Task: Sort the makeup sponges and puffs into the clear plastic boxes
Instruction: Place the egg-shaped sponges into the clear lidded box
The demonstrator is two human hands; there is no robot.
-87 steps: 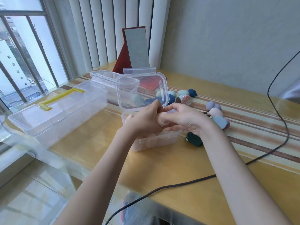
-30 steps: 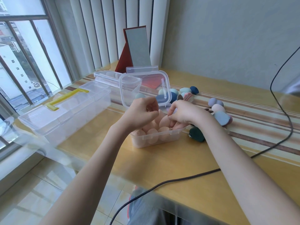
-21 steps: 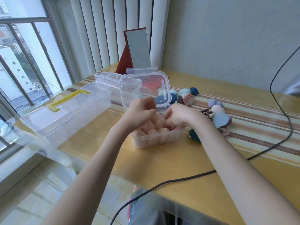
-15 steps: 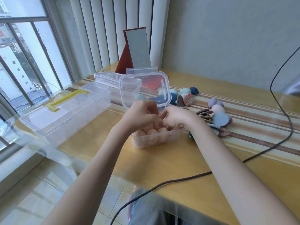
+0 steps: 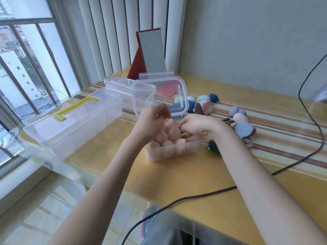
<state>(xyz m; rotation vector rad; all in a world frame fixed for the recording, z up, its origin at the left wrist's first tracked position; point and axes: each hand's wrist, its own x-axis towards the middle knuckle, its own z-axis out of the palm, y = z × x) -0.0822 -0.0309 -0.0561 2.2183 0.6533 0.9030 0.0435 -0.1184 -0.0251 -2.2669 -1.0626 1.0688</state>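
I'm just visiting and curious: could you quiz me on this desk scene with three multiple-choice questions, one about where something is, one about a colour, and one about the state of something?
1. Where do the peach sponges lie?
A. Inside the small clear box
B. On the floor
C. On top of the mirror

2. What colour is the handle on the long clear case?
A. Red
B. Yellow
C. Black

3. How is the lid of the small clear box?
A. Snapped shut
B. Missing
C. Open, standing up behind the box

Answers:
1 A: the peach sponges fill the small box under the left hand and the right hand.
2 B: the handle on the long case is plainly yellow.
3 C: the lid stands upright behind the box, with blue sponges showing through it.
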